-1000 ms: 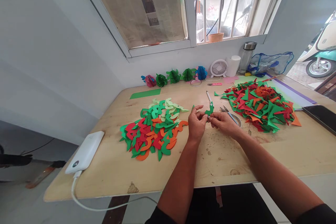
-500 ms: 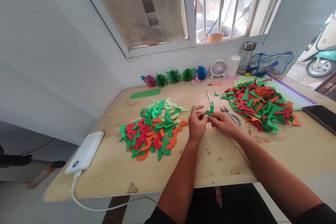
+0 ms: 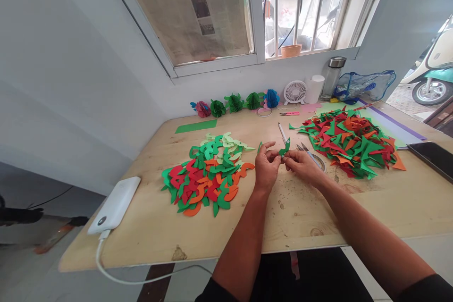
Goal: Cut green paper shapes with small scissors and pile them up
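Between the fingertips of both hands is a small green paper cutout point(image 3: 285, 147), its curved tip pointing up. My left hand point(image 3: 267, 167) pinches it from the left, and my right hand point(image 3: 301, 165) pinches it from the right. Scissors point(image 3: 313, 155) lie on the table just behind my right hand, partly covered by it. A white pen point(image 3: 282, 131) rests beyond my fingers. To the left is a pile of curved green, red and orange paper cutouts point(image 3: 208, 177). On the right lies a heap of red, green and orange paper scraps point(image 3: 354, 141).
Folded paper figures point(image 3: 234, 102) line the wall, beside a small white fan point(image 3: 295, 92) and a glass bottle point(image 3: 332, 78). A green paper strip point(image 3: 196, 126) lies at the back left. A white power bank point(image 3: 113, 205) sits at the left edge, a phone point(image 3: 432, 158) at the right.
The green paper cutout has turned slightly in my fingertips, its tip now leaning a little further right. Both hands stay in nearly the same place.
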`<action>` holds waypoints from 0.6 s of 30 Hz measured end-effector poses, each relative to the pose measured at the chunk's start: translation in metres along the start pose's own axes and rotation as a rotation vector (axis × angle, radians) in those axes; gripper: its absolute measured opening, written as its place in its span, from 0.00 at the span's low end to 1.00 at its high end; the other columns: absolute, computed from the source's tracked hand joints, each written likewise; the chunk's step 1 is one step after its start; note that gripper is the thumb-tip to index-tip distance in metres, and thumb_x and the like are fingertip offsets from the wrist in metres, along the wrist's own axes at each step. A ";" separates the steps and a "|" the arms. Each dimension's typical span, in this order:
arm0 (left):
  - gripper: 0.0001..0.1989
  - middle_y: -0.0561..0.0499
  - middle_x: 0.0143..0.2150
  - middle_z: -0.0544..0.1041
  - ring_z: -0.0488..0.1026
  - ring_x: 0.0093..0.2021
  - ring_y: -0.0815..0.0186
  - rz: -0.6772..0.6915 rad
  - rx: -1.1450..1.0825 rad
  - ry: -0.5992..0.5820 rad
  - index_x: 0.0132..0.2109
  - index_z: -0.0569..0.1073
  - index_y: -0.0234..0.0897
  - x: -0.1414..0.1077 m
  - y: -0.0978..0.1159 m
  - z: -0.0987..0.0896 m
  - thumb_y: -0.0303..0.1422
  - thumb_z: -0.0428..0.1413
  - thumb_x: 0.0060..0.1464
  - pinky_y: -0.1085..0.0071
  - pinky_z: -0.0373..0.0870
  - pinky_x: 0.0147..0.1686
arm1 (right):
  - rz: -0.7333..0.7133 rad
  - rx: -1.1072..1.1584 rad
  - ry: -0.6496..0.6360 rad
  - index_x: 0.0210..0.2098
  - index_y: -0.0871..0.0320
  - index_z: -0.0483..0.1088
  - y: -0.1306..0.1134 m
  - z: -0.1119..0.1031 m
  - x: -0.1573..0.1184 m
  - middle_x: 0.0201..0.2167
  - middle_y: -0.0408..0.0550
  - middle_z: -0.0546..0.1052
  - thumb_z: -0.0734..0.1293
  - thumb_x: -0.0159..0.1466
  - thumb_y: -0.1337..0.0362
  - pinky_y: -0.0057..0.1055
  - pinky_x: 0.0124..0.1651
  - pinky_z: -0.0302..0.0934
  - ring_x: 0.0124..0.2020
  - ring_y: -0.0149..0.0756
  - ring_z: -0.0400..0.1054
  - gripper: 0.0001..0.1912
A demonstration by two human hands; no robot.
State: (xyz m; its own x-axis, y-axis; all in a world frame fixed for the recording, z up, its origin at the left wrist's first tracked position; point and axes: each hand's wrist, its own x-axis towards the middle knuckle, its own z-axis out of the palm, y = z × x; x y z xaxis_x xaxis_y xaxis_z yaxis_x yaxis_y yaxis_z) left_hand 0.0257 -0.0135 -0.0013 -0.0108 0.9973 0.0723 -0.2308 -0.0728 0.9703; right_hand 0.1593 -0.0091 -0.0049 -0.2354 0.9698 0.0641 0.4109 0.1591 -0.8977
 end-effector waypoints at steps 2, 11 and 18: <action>0.22 0.49 0.33 0.77 0.76 0.31 0.68 0.010 -0.003 -0.011 0.48 0.67 0.35 0.000 -0.001 0.000 0.24 0.58 0.43 0.72 0.72 0.34 | 0.002 0.000 0.006 0.17 0.58 0.63 0.001 0.000 0.001 0.15 0.40 0.64 0.60 0.57 0.63 0.27 0.23 0.47 0.19 0.27 0.55 0.13; 0.23 0.50 0.33 0.77 0.77 0.34 0.67 0.007 0.010 -0.022 0.49 0.68 0.36 0.001 -0.001 0.000 0.23 0.58 0.42 0.72 0.72 0.35 | 0.011 0.016 0.027 0.18 0.58 0.63 0.004 0.000 0.001 0.15 0.40 0.64 0.60 0.56 0.63 0.27 0.24 0.49 0.19 0.28 0.56 0.12; 0.22 0.51 0.31 0.76 0.76 0.33 0.68 0.036 0.022 -0.003 0.48 0.67 0.36 0.002 -0.004 0.000 0.22 0.56 0.43 0.72 0.71 0.36 | 0.002 0.038 0.017 0.19 0.57 0.63 -0.001 0.000 0.000 0.15 0.40 0.64 0.60 0.57 0.63 0.27 0.25 0.50 0.20 0.28 0.56 0.11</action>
State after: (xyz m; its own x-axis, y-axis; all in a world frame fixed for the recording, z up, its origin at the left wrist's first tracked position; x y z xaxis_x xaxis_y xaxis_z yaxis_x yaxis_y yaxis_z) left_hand 0.0263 -0.0108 -0.0051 -0.0158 0.9940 0.1081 -0.2092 -0.1090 0.9718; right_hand 0.1590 -0.0096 -0.0040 -0.2191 0.9732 0.0694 0.3775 0.1502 -0.9137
